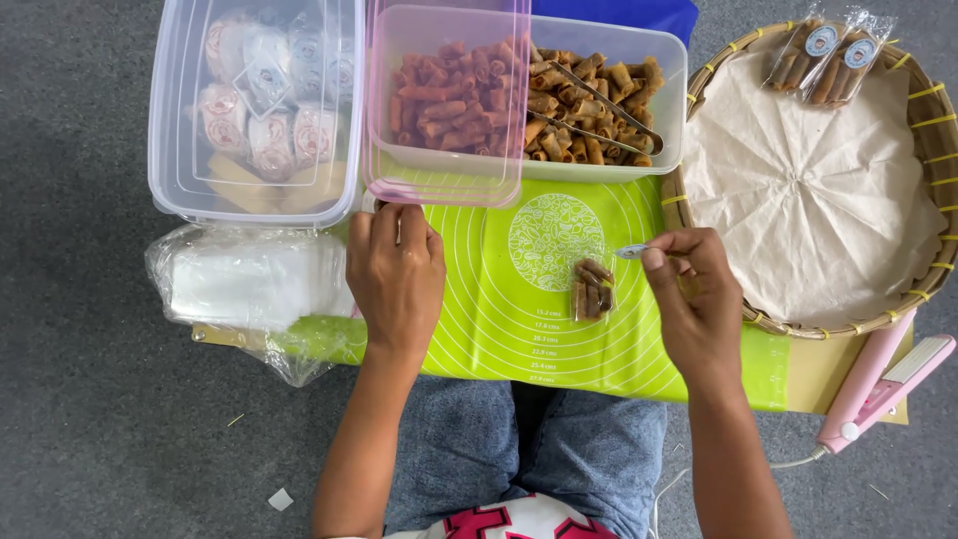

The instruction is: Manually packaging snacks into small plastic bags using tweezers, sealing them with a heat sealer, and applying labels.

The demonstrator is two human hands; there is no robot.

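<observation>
My right hand (696,289) pinches the top of a small clear bag (595,287) with a few brown rolled snacks in it, hanging just over the green mat (499,319). My left hand (395,269) reaches forward with its fingers curled at the near edge of the pink-tinted lid (449,185), which leans on the clear tub of rolled snacks (609,100). What the fingers touch is hidden. Metal tongs (604,110) lie in the tub.
A clear lidded box (254,110) of round label rolls stands at the back left, above a pack of clear bags (249,284). A woven tray (923,120) lined with paper holds two filled snack bags (823,55). A pink heat sealer (883,384) lies at right.
</observation>
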